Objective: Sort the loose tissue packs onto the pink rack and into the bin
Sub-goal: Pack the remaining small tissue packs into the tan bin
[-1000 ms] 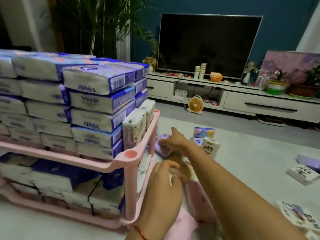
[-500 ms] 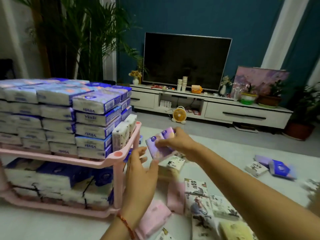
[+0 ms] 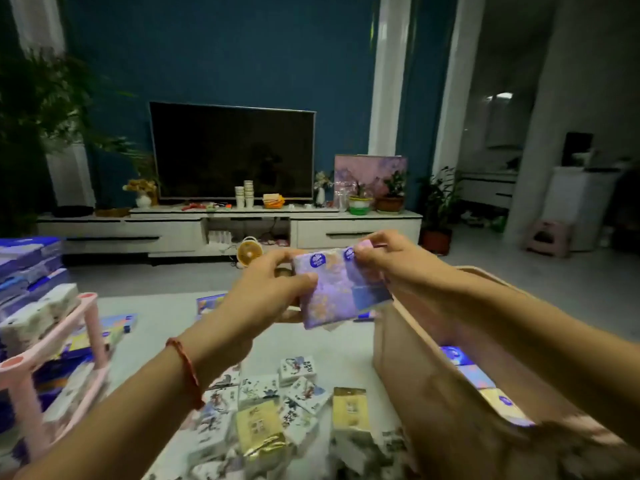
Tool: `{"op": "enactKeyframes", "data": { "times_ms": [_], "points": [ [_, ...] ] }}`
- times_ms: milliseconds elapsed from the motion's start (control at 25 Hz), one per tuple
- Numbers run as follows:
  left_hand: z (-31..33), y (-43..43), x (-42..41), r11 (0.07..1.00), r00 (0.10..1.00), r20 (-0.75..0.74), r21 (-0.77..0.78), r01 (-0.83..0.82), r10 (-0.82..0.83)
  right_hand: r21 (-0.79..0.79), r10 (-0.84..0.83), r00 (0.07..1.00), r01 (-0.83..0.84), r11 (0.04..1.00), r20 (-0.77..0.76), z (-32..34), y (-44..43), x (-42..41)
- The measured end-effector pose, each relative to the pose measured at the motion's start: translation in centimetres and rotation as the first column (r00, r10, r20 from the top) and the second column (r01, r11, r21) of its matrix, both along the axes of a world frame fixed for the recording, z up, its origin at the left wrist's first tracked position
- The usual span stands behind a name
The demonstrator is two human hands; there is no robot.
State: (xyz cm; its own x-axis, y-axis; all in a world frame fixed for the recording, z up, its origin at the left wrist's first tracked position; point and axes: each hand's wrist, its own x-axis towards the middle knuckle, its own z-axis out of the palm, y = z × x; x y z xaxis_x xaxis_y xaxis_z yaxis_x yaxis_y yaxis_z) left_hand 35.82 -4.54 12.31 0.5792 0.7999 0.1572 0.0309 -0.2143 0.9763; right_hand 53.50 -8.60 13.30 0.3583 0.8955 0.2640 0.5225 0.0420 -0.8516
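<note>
Purple packs (image 3: 341,285) have risen; left hand (image 3: 273,296) and right hand (image 3: 391,258) grip them tight beside the bin (image 3: 412,355).

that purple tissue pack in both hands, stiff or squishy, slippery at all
Probably soft and light: the purple tissue pack looks puffy where the left hand and right hand pinch it. Its shiny wrapper may be slippery. It is flat, so it is unlikely to roll.

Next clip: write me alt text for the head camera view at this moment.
A person's left hand and right hand grip purple tissue packs in mid-air beside an open bin on the right. Loose packs lie scattered on the floor below; a pink rack stacked with packs stands at the left edge.
</note>
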Motion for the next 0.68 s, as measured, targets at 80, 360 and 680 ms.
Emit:
{"op": "enactKeyframes", "data": {
  "times_ms": [80, 360, 680],
  "points": [
    [1.5, -1.3, 4.0, 0.992, 0.995, -0.016, 0.081, 0.096, -0.095, 0.037, -0.279, 0.96, 0.278, 0.96, 0.03, -0.1, -2.0, 6.3],
    [-0.9, -0.3, 22.2, 0.625, 0.493, -0.87, 0.397, 0.672, 0.023, -0.603, -0.17, 0.913, 0.376, 0.704, 0.371, -4.3, -2.9, 16.6],
    [-8.5, 4.1, 31.8, 0.699, -0.036, -0.998, 0.014, 0.715, 0.057, -0.604, -0.127, 0.849, 0.462, 0.65, 0.513, -10.7, 1.4, 20.7]
  ]
}}
